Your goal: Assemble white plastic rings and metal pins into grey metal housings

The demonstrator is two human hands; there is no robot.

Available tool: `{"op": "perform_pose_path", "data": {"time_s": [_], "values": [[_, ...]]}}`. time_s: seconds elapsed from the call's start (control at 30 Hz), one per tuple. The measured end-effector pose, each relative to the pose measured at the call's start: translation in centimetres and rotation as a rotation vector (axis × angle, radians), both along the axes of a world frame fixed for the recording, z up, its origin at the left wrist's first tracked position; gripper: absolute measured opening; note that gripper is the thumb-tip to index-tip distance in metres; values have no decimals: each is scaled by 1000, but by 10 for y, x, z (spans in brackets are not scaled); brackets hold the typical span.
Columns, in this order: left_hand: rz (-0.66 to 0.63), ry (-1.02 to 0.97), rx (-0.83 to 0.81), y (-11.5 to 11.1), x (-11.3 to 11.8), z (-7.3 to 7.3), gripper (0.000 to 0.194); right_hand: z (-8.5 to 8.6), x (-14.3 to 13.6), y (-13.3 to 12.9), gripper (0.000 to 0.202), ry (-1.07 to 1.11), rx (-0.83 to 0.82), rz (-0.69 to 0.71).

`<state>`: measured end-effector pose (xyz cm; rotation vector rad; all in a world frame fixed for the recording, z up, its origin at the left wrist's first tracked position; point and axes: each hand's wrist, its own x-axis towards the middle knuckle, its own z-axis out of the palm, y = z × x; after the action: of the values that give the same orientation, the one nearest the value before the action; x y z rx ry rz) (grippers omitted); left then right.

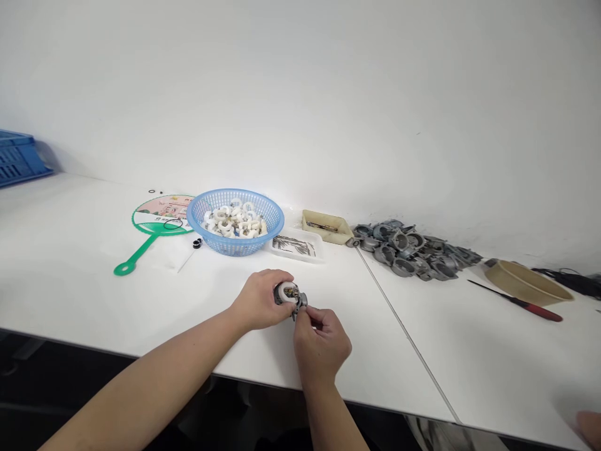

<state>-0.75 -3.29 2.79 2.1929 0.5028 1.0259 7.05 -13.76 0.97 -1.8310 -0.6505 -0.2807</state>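
My left hand (263,300) wraps round a small grey metal housing (303,300) above the front part of the white table. A white plastic ring (286,291) with brass-coloured bits sits in the housing, facing up. My right hand (323,341) is closed in a pinch at the housing's lower right edge. Whatever lies between its thumb and finger is hidden. Beyond my hands stands a blue mesh basket (235,247) of similar white rings. Beside it is a white tray (317,257) of thin dark pieces.
Grey housings (406,250) lie heaped at the back right, next to a yellowish box (328,235). A red-handled screwdriver (539,311) lies by a tan container (526,282). Left are a green-handled fan (141,250) and a blue crate (21,160). Someone's skin (589,426) shows lower right.
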Motion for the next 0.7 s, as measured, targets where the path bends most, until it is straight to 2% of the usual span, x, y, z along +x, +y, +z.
{"op": "perform_pose_path", "data": {"time_s": [0.7], "values": [[1, 4, -77, -1, 1, 1, 34, 0, 0, 2, 12, -53, -25, 36]]}}
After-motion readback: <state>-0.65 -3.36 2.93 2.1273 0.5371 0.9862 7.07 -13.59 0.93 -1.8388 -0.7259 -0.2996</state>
